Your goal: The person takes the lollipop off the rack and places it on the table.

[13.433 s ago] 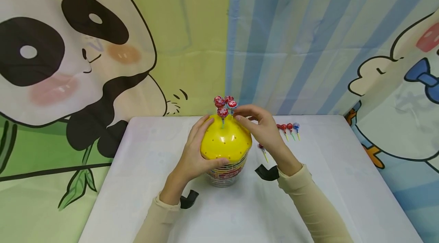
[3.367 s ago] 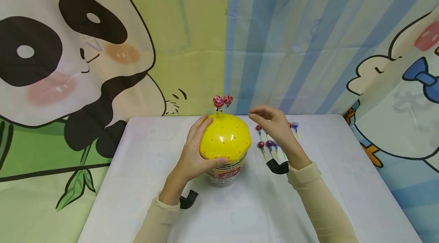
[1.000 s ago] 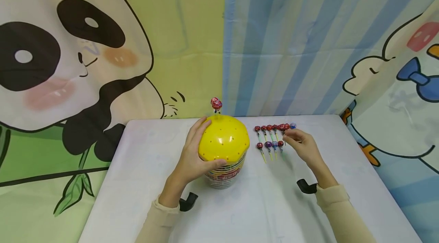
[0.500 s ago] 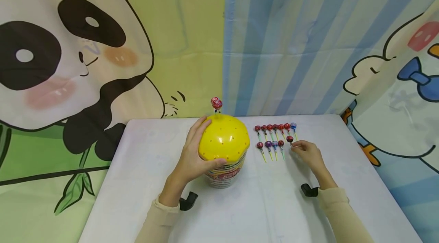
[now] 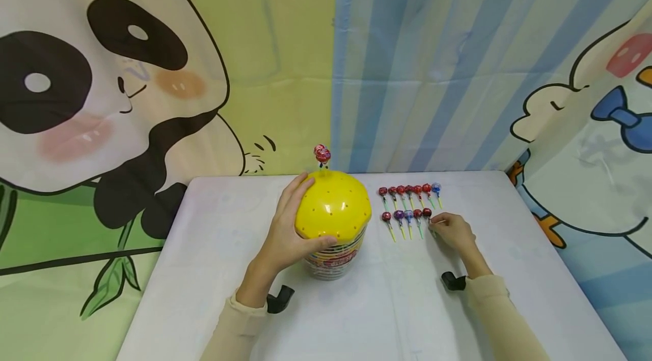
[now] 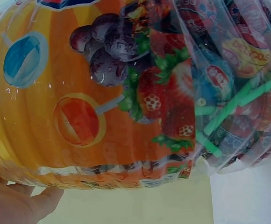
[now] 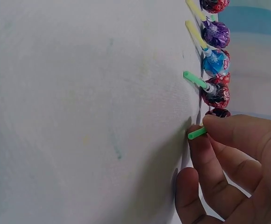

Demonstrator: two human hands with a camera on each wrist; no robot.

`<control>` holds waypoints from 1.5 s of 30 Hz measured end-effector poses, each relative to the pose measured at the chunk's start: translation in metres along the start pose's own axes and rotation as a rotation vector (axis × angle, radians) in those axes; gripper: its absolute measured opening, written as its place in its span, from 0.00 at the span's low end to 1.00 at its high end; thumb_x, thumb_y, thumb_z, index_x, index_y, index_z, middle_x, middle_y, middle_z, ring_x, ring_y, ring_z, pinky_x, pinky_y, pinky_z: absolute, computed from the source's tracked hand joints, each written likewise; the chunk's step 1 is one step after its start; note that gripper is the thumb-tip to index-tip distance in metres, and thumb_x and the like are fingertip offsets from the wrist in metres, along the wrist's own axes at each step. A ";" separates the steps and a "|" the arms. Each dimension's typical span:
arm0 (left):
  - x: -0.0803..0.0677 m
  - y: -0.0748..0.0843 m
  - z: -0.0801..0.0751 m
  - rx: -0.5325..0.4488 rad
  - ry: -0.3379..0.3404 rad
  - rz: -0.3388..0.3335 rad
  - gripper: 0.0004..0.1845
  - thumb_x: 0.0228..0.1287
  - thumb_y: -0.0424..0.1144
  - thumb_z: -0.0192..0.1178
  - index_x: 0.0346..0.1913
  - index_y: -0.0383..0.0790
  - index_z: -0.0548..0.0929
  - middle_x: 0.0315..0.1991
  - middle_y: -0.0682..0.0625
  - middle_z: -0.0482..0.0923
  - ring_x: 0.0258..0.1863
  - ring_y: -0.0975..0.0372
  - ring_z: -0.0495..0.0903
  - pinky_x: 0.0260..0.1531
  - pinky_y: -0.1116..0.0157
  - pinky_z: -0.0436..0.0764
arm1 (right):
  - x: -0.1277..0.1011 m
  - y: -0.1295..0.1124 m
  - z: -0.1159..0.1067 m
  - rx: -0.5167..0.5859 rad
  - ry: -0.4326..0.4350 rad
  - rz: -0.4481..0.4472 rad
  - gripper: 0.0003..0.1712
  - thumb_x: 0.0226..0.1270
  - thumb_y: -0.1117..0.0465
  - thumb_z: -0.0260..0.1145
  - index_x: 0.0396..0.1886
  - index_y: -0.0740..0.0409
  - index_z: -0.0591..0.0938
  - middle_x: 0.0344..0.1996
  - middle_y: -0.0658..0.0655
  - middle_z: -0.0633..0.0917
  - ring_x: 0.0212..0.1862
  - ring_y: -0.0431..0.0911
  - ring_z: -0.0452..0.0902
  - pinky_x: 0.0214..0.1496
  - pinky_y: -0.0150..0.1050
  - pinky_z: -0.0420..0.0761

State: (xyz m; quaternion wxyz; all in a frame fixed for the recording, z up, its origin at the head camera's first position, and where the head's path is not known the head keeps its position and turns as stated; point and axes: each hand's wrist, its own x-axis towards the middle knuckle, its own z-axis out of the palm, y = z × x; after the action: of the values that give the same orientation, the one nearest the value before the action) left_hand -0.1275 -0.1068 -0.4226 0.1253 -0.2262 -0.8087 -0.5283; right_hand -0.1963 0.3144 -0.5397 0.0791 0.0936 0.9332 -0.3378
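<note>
1. The left hand (image 5: 285, 233) is curled around the side of the lollipop tub (image 5: 333, 248): the fingers lie up along the yellow domed lid (image 5: 333, 208) and the thumb wraps across its front edge.
2. The tub stands upright near the middle of the white bench (image 5: 204, 270). In the left wrist view its clear wall (image 6: 103, 107) shows a printed fruit label, with wrapped lollipops packed inside.
3. 1 red lollipop (image 5: 322, 154) stands upright in a hole at the far side of the lid.
4. The right hand (image 5: 452, 232) pinches the green stick of a red lollipop (image 5: 427, 213) between thumb and forefinger; the right wrist view shows the stick end (image 7: 197, 133) poking out between the fingertips (image 7: 219, 126).
5. That lollipop is held low over the bench, at the right end of the near row (image 5: 404, 215), just beside the 4th piece. I cannot tell whether it touches the surface.
6. The near row lies just to the right of the tub, heads away from the person, sticks toward them.
7. Beyond it lies the far row (image 5: 409, 190) of 6 lollipops, mostly red, with a blue one at its right end.
8. Cartoon curtains (image 5: 153, 67) with a panda hang behind the bench.
</note>
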 end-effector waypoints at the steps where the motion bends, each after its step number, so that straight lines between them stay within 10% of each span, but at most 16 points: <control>1: 0.000 0.000 0.000 0.000 0.000 0.000 0.56 0.44 0.59 0.79 0.77 0.64 0.59 0.78 0.58 0.47 0.70 0.55 0.61 0.58 0.45 0.74 | 0.000 -0.001 0.000 -0.002 0.002 0.001 0.16 0.70 0.53 0.66 0.47 0.62 0.85 0.33 0.56 0.85 0.38 0.54 0.77 0.47 0.66 0.65; 17: -0.001 0.000 -0.001 -0.013 0.008 0.001 0.56 0.44 0.57 0.79 0.77 0.65 0.59 0.78 0.57 0.47 0.70 0.55 0.62 0.58 0.45 0.74 | -0.005 -0.011 -0.009 -0.030 0.005 -0.016 0.18 0.72 0.51 0.63 0.50 0.60 0.84 0.47 0.64 0.85 0.52 0.66 0.75 0.55 0.76 0.57; 24: -0.002 0.001 -0.001 -0.010 0.004 0.000 0.56 0.44 0.57 0.80 0.77 0.64 0.59 0.78 0.58 0.47 0.70 0.55 0.62 0.58 0.45 0.74 | -0.008 -0.024 -0.018 0.002 0.057 -0.122 0.19 0.75 0.51 0.61 0.52 0.61 0.83 0.49 0.66 0.84 0.48 0.63 0.78 0.48 0.63 0.72; 34: -0.002 0.000 -0.001 -0.007 0.005 0.005 0.56 0.43 0.54 0.80 0.77 0.63 0.59 0.78 0.59 0.48 0.70 0.54 0.62 0.58 0.45 0.74 | -0.036 -0.138 -0.041 0.240 0.132 -0.450 0.19 0.72 0.48 0.65 0.52 0.55 0.85 0.43 0.56 0.87 0.45 0.51 0.80 0.48 0.51 0.77; 45: -0.001 -0.003 -0.001 0.005 0.000 0.005 0.56 0.44 0.56 0.80 0.77 0.65 0.58 0.78 0.59 0.47 0.69 0.55 0.62 0.57 0.45 0.74 | -0.057 -0.237 -0.040 0.558 -0.186 -0.678 0.14 0.71 0.53 0.67 0.51 0.52 0.86 0.48 0.54 0.85 0.50 0.51 0.78 0.55 0.51 0.78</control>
State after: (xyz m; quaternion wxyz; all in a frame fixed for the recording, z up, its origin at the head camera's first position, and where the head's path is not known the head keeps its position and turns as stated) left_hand -0.1283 -0.1085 -0.4249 0.1269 -0.2279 -0.8096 -0.5259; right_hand -0.1982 0.1548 -0.3513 0.0191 -0.2305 0.7734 -0.5902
